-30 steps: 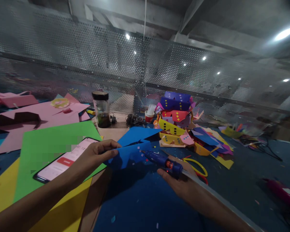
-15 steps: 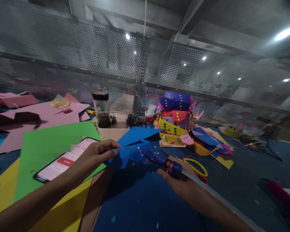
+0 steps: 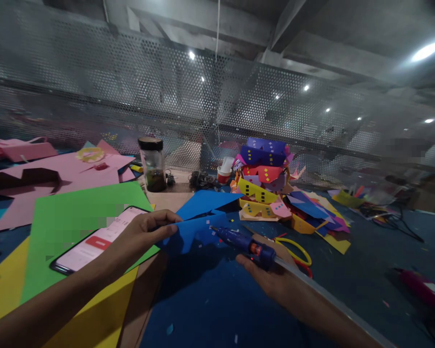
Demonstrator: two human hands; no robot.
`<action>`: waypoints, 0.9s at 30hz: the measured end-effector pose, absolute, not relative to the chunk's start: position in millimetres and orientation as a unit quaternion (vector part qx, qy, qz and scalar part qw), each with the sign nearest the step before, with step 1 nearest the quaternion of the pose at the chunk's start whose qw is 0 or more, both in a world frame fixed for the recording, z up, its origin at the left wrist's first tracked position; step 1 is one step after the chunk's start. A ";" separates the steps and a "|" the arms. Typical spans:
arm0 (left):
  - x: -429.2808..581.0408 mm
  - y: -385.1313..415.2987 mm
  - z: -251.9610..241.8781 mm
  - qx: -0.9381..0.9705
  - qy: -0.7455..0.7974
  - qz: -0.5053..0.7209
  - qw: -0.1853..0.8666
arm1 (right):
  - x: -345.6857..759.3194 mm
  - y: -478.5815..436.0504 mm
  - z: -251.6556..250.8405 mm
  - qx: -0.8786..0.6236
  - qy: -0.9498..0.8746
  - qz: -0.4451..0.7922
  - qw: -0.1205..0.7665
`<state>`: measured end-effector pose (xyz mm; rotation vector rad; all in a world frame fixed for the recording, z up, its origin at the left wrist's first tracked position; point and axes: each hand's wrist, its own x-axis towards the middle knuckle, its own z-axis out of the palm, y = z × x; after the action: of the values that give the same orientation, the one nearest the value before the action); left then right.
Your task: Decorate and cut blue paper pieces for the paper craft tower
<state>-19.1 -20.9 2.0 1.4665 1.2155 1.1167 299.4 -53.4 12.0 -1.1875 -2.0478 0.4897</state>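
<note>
Between thumb and fingers, my left hand [image 3: 154, 228] pinches the left end of a folded blue paper piece [image 3: 192, 234]. My right hand [image 3: 271, 273] is wrapped round a dark blue glue gun [image 3: 244, 243], with a long clear glue stick [image 3: 311, 282] running out of its back end. The gun's nozzle points left and sits close to the blue paper; whether they touch, I cannot tell. Tiny coloured paper squares lie near the nozzle. Under my left forearm a phone [image 3: 94, 241] rests on a green sheet [image 3: 68, 212].
Decorated paper strips [image 3: 263, 152] are piled at the back centre. Yellow-handled scissors [image 3: 299, 251] lie beyond my right hand. A lidded jar [image 3: 153, 166] and a red-and-white cup [image 3: 224, 174] stand by the perforated metal screen [image 3: 239, 101]. At far right lies a magenta tool [image 3: 424, 287].
The glue gun and my right hand have shifted very slightly. My left hand and the blue paper stay where they were.
</note>
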 end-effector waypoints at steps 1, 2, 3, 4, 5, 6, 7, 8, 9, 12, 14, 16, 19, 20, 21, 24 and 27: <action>-19.0 -21.4 2.2 0.594 0.490 0.451 0.452 | 299.3 -53.5 11.7 -0.456 -0.794 0.188 0.354; -18.9 -21.8 2.4 0.595 0.489 0.451 0.452 | 299.3 -53.3 11.1 -0.455 -0.795 0.185 0.356; -18.8 -22.0 2.7 0.596 0.489 0.451 0.450 | 299.2 -53.0 10.1 -0.455 -0.794 0.181 0.360; -18.7 -22.1 2.9 0.597 0.491 0.450 0.447 | 299.1 -52.5 8.9 -0.456 -0.792 0.178 0.364; -18.7 -22.1 3.1 0.599 0.492 0.449 0.444 | 299.1 -51.9 7.6 -0.457 -0.789 0.178 0.369; -18.8 -21.8 3.1 0.599 0.494 0.450 0.442 | 299.1 -51.3 6.3 -0.457 -0.788 0.181 0.370; -18.9 -21.4 3.1 0.599 0.494 0.449 0.442 | 299.1 -50.7 5.2 -0.454 -0.788 0.187 0.371; -19.0 -21.0 3.0 0.598 0.493 0.450 0.443 | 299.1 -50.2 4.2 -0.453 -0.787 0.194 0.371; -19.1 -20.6 2.8 0.597 0.492 0.451 0.445 | 299.1 -49.8 3.5 -0.452 -0.787 0.201 0.369; -19.4 -20.1 2.3 0.596 0.492 0.447 0.450 | 299.4 -49.5 2.0 -0.454 -0.785 0.208 0.368; -19.6 -20.3 2.0 0.597 0.496 0.444 0.447 | 299.7 -49.8 1.9 -0.458 -0.784 0.200 0.369; -19.6 -20.8 1.7 0.597 0.497 0.446 0.445 | 299.9 -50.2 3.0 -0.464 -0.785 0.193 0.363; -19.5 -21.3 1.6 0.590 0.490 0.451 0.456 | 300.1 -50.3 6.2 -0.465 -0.791 0.200 0.344; -19.4 -21.4 1.7 0.588 0.487 0.453 0.461 | 300.1 -50.2 7.3 -0.462 -0.791 0.208 0.342; -19.4 -21.5 1.8 0.587 0.485 0.454 0.463 | 300.2 -50.0 8.3 -0.459 -0.791 0.215 0.343; -19.5 -21.5 2.3 0.589 0.486 0.455 0.459 | 300.2 -49.6 9.9 -0.455 -0.792 0.224 0.341; -20.1 -20.7 1.5 0.590 0.486 0.453 0.459 | 299.8 -50.2 10.3 -0.460 -0.792 0.218 0.337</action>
<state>-20.1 -20.7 1.5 1.4522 1.1980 1.1145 299.8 -50.2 10.3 -1.1994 -2.0639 0.5681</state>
